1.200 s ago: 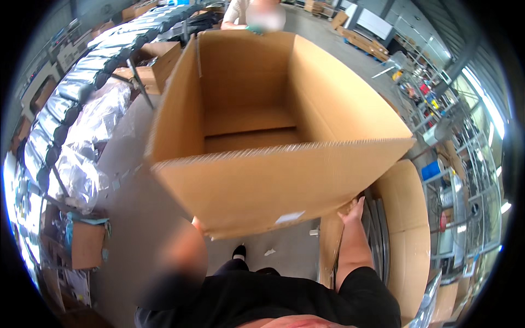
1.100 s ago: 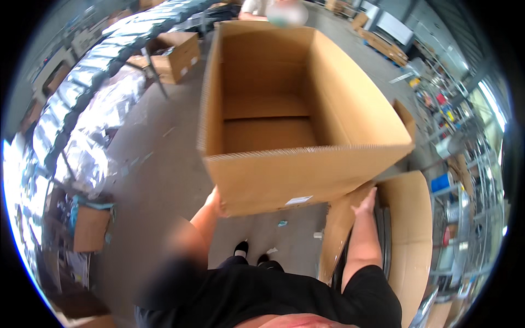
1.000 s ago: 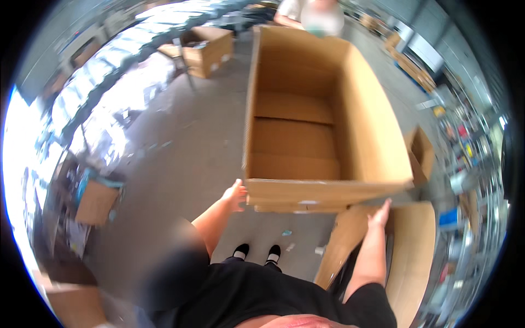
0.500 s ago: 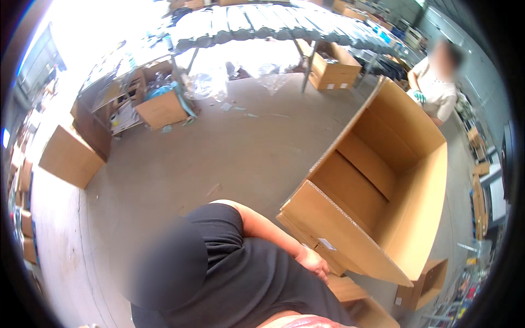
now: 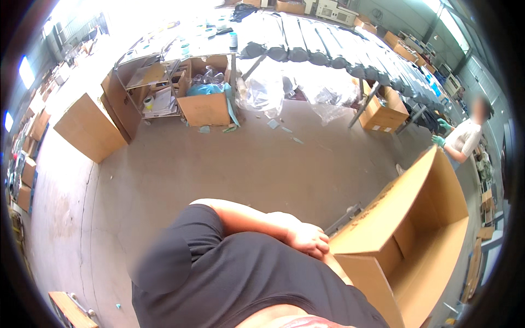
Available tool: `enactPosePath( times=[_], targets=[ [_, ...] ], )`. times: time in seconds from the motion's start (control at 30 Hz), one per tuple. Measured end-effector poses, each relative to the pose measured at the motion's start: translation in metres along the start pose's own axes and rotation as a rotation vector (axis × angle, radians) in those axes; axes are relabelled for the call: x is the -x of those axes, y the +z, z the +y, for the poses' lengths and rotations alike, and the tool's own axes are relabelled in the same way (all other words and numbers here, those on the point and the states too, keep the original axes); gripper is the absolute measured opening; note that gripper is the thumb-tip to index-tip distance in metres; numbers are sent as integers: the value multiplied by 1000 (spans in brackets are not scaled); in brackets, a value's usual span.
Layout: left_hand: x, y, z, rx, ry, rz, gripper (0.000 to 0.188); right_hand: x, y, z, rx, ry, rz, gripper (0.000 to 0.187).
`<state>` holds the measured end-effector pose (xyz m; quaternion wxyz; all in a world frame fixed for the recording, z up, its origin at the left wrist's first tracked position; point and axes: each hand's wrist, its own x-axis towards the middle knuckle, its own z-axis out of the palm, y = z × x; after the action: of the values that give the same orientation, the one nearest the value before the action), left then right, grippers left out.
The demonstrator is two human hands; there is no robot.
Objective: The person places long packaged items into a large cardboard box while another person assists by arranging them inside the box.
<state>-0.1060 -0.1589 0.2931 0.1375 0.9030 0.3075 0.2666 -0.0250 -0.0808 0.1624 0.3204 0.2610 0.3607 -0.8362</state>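
My left arm, in a short black sleeve, crosses in front of my body. My left hand (image 5: 309, 240) is closed, its fingers bent over my right forearm (image 5: 337, 269) or something at it; the exact contact is unclear. The fingers of my right hand are hidden behind the left hand and arm. Close to both hands, on the right, stands a large brown cardboard box (image 5: 383, 218). Its top is open, the visible inside looks bare, and dark marks show on one outer wall. Whether either hand touches the box cannot be made out.
A co-worker (image 5: 465, 136) in green gloves stands beyond the box. Across the far side runs a long table (image 5: 306, 41) of dark wrapped rolls. Beneath are plastic bags (image 5: 262, 87) and a carton (image 5: 383, 112). Farther left are an open carton (image 5: 205, 109) and a leaning cardboard sheet (image 5: 90, 128).
The view has swung left, so the background sits farther right. The large box shows more of its outer left wall. My left hand has come higher, over my right forearm.
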Motion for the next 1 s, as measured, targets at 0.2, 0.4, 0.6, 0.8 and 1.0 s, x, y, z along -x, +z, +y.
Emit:
enactPosePath(
  times=[0.2, 0.4, 0.6, 0.8, 1.0],
  targets=[
    [117, -86, -59, -43, -123, -22, 27, -109, 76, -144, -3, 20, -1, 20],
    [177, -130, -163, -62, 22, 234, 52, -178, 64, -289, 149, -56, 112, 33],
    [299, -189, -287, -310, -364, 424, 65, -259, 1, -440, 404, -372, 103, 34],
    [469, -388, -367, -698, -1147, 760, 55, -334, 64, -646, 712, -854, 304, 39],
    [601, -610, -569, -863, -1272, 548, 56, -430, 130, -804, 1290, -1215, 585, 55]
  ],
)
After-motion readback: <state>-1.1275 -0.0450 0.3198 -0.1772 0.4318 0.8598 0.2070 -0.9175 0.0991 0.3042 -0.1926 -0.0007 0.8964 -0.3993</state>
